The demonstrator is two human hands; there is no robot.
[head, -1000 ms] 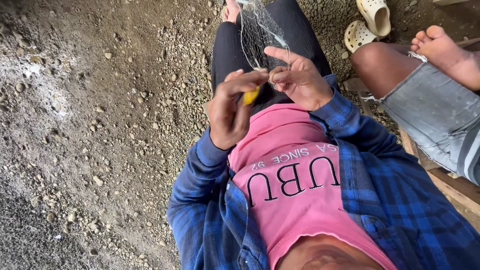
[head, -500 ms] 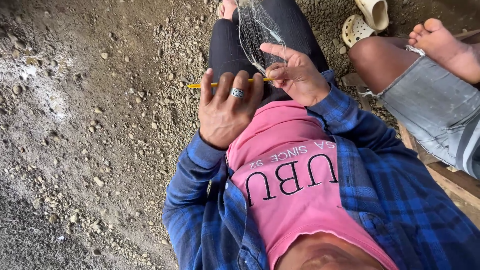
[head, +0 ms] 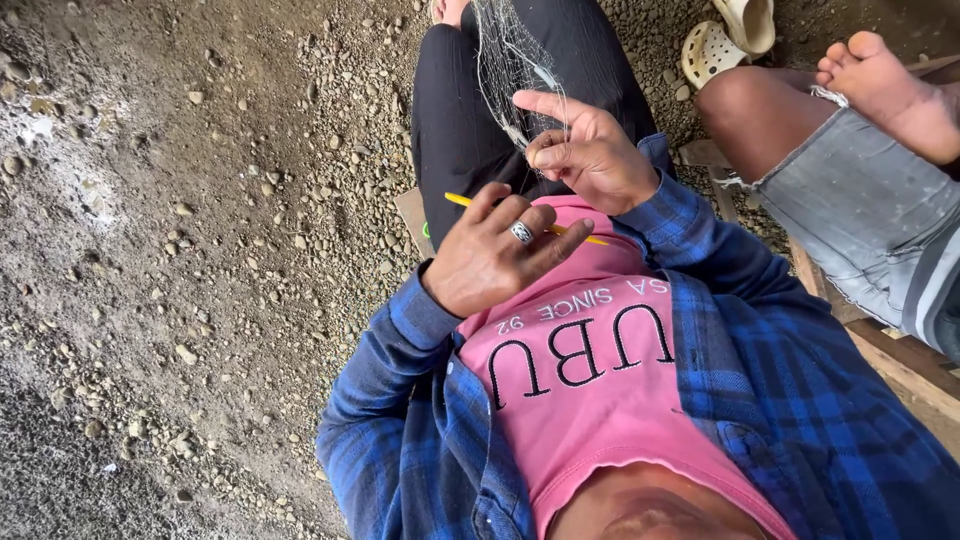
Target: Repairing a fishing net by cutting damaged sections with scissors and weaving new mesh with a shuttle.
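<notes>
Net: a fine, pale thread fishing net [head: 510, 60] hangs over the black-trousered lap and runs up out of the top of the view; its lower edge ends at the right hand.
Needle: a thin yellow plastic netting needle [head: 462, 201] lies crosswise just below the net, its middle hidden under the left hand's fingers, both ends sticking out.
Left hand: the left hand [head: 495, 255], with a silver ring on one finger, is closed over the yellow needle, back of the hand to the camera.
Right hand: the right hand [head: 590, 150] pinches the net's strands between thumb and bent fingers, forefinger stretched out straight.
Hands together: close, just apart, right above left.
Clothing: pink printed shirt [head: 590, 370] under an open blue checked shirt [head: 800, 400].
Neighbour: another person's bare leg [head: 760, 100] and foot, in grey shorts, at the right.
Ground: grey gravel [head: 200, 250]; pale perforated clogs [head: 725, 35] lie at the top.
</notes>
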